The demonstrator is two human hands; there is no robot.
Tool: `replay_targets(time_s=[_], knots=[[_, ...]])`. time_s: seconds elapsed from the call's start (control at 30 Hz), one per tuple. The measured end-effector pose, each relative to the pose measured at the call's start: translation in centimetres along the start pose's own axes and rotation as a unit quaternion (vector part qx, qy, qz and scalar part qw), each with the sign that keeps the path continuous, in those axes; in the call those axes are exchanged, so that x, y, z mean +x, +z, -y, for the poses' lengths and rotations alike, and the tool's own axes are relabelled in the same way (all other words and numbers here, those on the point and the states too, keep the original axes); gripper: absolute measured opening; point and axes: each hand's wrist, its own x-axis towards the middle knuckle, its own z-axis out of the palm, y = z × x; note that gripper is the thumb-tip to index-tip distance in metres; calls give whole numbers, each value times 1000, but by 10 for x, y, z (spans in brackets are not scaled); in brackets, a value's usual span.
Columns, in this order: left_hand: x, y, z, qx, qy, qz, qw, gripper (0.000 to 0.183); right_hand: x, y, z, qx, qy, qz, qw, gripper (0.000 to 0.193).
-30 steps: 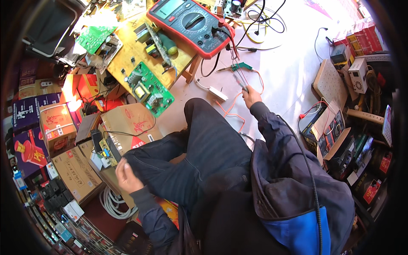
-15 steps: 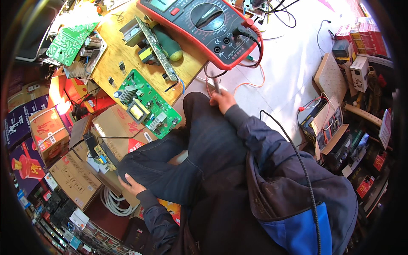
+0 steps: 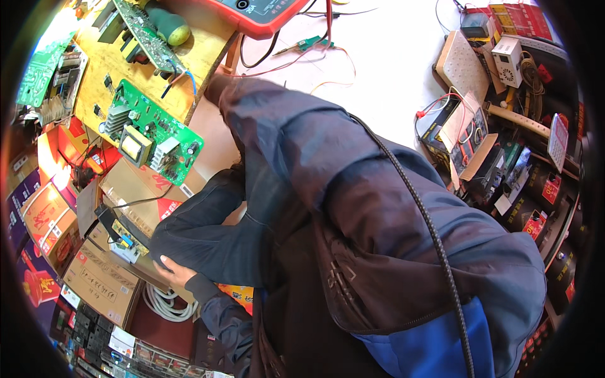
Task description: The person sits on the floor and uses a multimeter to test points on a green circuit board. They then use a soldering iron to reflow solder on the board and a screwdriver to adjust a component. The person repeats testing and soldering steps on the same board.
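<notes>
I had the left hand (image 3: 175, 273) loose against the knee (image 3: 186, 244), fingers parted, holding nothing I could see. The right hand (image 3: 216, 90) was too dark beyond its sleeve (image 3: 277, 126) to tell its grip. Nearby, the green circuit board (image 3: 154, 128) lay at the table's (image 3: 205, 34) edge, seemingly light, stiff, fragile; bare rims looked safest to hold.
</notes>
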Motion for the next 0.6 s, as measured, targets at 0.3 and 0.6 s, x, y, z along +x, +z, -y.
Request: replay_targets(time_s=[0.3,0.6], knots=[[1,-2,1,14,-2,10,1000,70,-198,-173,6,100,41,160,981,28],[7,-1,7,23,11,-1,1000,61,-256,-152,-200,-65,250,254,932,40]])
